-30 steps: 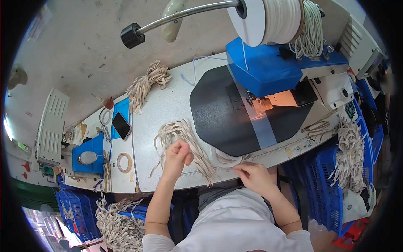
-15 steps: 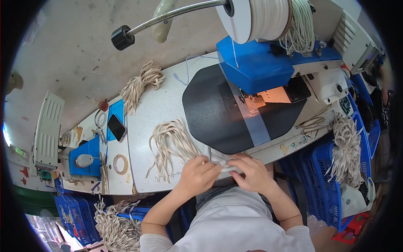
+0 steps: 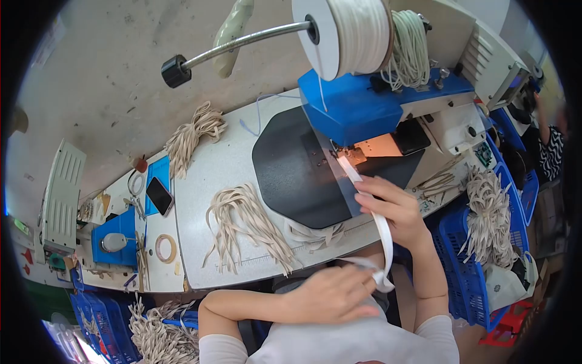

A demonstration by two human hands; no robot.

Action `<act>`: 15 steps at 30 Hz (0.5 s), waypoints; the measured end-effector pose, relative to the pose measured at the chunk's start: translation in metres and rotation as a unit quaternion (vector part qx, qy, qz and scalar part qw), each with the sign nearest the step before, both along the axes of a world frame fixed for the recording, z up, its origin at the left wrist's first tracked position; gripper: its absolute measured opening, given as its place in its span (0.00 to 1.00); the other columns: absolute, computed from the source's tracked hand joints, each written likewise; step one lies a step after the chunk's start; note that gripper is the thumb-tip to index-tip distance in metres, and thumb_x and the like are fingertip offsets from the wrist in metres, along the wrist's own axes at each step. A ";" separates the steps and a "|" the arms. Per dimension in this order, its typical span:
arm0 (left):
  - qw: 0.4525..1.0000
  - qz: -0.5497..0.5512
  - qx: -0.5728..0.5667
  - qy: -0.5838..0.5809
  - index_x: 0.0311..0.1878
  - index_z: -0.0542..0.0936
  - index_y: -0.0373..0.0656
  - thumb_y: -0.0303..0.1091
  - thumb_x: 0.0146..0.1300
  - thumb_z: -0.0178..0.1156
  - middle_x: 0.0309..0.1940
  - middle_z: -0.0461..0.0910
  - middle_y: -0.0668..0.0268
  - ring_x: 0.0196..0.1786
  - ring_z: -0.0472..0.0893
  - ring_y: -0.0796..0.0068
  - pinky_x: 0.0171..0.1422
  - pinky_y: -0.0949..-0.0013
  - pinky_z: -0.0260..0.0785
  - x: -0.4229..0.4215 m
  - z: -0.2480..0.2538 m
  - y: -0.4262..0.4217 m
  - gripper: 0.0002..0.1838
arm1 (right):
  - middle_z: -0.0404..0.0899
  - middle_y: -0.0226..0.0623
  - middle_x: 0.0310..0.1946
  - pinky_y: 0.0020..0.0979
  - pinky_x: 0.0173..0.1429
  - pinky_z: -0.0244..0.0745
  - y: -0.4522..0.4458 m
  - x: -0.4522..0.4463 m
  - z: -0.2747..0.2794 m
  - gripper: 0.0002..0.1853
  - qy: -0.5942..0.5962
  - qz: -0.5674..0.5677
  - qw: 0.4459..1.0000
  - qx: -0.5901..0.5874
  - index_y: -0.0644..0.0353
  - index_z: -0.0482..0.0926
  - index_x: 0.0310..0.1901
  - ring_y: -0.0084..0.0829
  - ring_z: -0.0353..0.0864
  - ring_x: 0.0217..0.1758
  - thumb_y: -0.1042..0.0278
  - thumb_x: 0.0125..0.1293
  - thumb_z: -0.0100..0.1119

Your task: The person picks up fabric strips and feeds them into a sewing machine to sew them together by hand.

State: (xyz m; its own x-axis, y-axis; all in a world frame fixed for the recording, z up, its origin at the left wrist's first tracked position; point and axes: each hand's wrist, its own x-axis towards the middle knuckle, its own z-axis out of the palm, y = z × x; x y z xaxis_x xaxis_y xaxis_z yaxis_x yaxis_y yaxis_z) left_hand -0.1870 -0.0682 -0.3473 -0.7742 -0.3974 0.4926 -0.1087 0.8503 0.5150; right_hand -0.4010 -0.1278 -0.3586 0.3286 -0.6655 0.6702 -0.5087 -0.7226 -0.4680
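My right hand (image 3: 393,209) is closed on a white strap (image 3: 383,233). The strap's upper end lies at the lit needle area of the blue sewing machine (image 3: 348,109), over the black octagonal plate (image 3: 285,164). From the hand the strap hangs past the table edge and loops near my lap. My left hand (image 3: 330,294) is held low across my white shirt, its fingertips beside this loop. It is blurred, and its grip on the strap is unclear. A beige strap bundle (image 3: 245,221) and paler straps (image 3: 315,235) lie on the table (image 3: 203,242).
A white spool (image 3: 357,36) hangs above the machine. At the back left lies another strap bundle (image 3: 191,136), with a phone (image 3: 159,196) and tape roll (image 3: 165,249) nearby. Blue crates (image 3: 458,246) with straps flank the table. A person's patterned sleeve (image 3: 550,151) shows far right.
My right hand has risen from the table's front edge towards the needle, bringing the white strap up. My left hand has moved down and right, across my body. The camera view has shifted slightly.
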 end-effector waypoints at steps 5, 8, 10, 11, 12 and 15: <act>0.989 0.143 -0.027 -0.005 0.49 0.82 0.38 0.36 0.62 0.67 0.44 0.80 0.58 0.40 0.80 0.62 0.41 0.64 0.76 0.005 0.008 -0.056 0.16 | 0.84 0.41 0.52 0.39 0.63 0.76 -0.010 -0.021 0.009 0.14 0.091 0.019 0.988 0.125 0.66 0.84 0.49 0.44 0.79 0.61 0.79 0.60 0.63; 0.972 0.211 -0.083 -0.062 0.51 0.82 0.39 0.35 0.61 0.66 0.43 0.75 0.60 0.43 0.76 0.63 0.44 0.63 0.73 -0.002 0.007 -0.097 0.16 | 0.84 0.43 0.50 0.40 0.60 0.76 -0.022 -0.023 0.017 0.13 0.047 0.045 0.981 0.184 0.66 0.84 0.49 0.44 0.80 0.57 0.80 0.62 0.62; 0.965 0.224 -0.099 -0.094 0.52 0.82 0.40 0.35 0.60 0.66 0.42 0.72 0.61 0.44 0.74 0.62 0.44 0.63 0.73 -0.005 0.005 -0.109 0.17 | 0.83 0.43 0.45 0.40 0.57 0.76 -0.028 -0.014 0.020 0.12 0.019 0.033 0.984 0.176 0.66 0.83 0.48 0.44 0.79 0.52 0.79 0.62 0.63; 0.962 0.228 -0.101 -0.111 0.52 0.82 0.39 0.35 0.60 0.66 0.44 0.71 0.61 0.46 0.73 0.61 0.45 0.63 0.73 -0.006 0.005 -0.111 0.18 | 0.83 0.43 0.42 0.40 0.56 0.75 -0.032 -0.010 0.016 0.12 0.011 0.021 0.985 0.173 0.66 0.83 0.48 0.44 0.79 0.50 0.79 0.61 0.64; 0.962 0.228 -0.102 -0.112 0.53 0.82 0.39 0.34 0.60 0.67 0.44 0.72 0.61 0.45 0.73 0.62 0.45 0.63 0.73 -0.007 0.005 -0.112 0.18 | 0.83 0.43 0.40 0.39 0.55 0.75 -0.035 -0.006 0.013 0.13 0.003 0.010 0.985 0.170 0.66 0.82 0.48 0.43 0.79 0.49 0.79 0.60 0.64; 0.962 0.227 -0.098 -0.113 0.55 0.82 0.40 0.33 0.60 0.67 0.44 0.73 0.61 0.42 0.73 0.62 0.44 0.62 0.73 -0.008 0.005 -0.113 0.19 | 0.77 0.42 0.42 0.42 0.58 0.69 -0.036 0.000 0.010 0.15 0.071 -0.048 0.986 0.142 0.61 0.82 0.52 0.42 0.75 0.51 0.75 0.63 0.62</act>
State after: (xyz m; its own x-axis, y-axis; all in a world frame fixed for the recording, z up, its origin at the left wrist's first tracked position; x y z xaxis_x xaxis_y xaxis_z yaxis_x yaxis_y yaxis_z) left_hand -0.1953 -0.1807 -0.3424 -0.6388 -0.6366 0.4321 -0.5817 0.7672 0.2703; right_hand -0.4013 -0.1637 -0.3488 0.3326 -0.8523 0.4036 -0.6431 -0.5180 -0.5640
